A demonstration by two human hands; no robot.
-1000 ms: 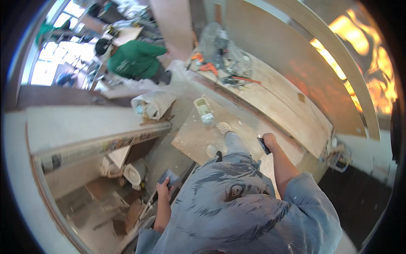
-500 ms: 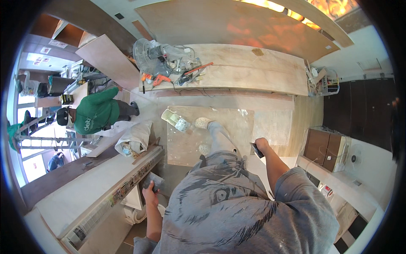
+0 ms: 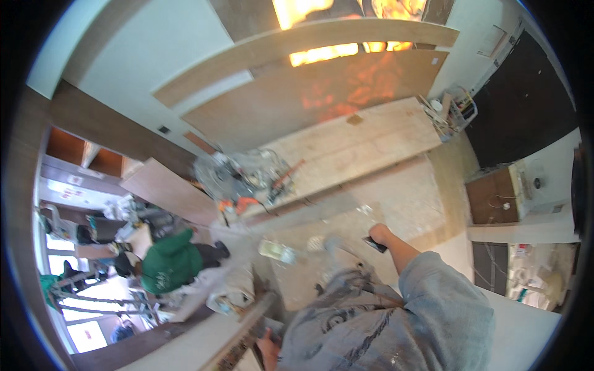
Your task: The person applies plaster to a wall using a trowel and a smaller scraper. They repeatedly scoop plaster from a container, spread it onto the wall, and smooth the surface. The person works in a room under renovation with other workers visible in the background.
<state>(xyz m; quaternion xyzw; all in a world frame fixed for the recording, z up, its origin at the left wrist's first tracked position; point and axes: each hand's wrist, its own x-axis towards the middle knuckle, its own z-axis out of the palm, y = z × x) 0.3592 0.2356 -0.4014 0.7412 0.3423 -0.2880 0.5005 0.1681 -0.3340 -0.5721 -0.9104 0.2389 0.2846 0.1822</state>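
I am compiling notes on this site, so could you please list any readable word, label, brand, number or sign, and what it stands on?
None can be read.
Green shirt at left: white lettering, too blurred to read.
Small pale sheets at far left: too small to read.
Dark flat tool in the right hand: no lettering can be made out.

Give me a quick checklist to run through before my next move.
1. Right hand gripping the dark flat tool: ok.
2. Left hand gripping the grey flat tool: cannot tell, blurred and partly hidden.
3. Pale tub apart from the pale shoe: ok.
4. Co-worker in green away from both hands: ok.
5. Wooden bench free of clutter: not ok, orange tool at its left end.
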